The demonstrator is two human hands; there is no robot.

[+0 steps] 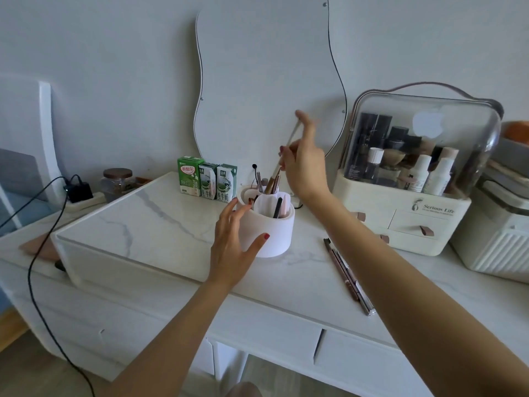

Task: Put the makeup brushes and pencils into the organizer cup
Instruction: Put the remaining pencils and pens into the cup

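A white organizer cup (274, 233) with inner compartments stands mid-table, and several brushes and pencils stick up from it. My left hand (233, 242) rests against the cup's left side with spread, straight fingers. My right hand (305, 160) hovers above the cup and pinches a long pale-handled makeup brush (289, 144). The brush is tilted, and its lower end sits among the brushes at the cup's back. Three thin pencils (347, 275) lie side by side on the tabletop to the right of the cup, under my right forearm.
A raised marble-look box (148, 224) sits left of the cup, with three milk cartons (207, 181) behind. A clear-lidded cosmetics case (415, 179) stands at the right, a ribbed white container (498, 247) beyond it. A wavy mirror (269, 75) hangs behind. A black cable (43, 253) trails left.
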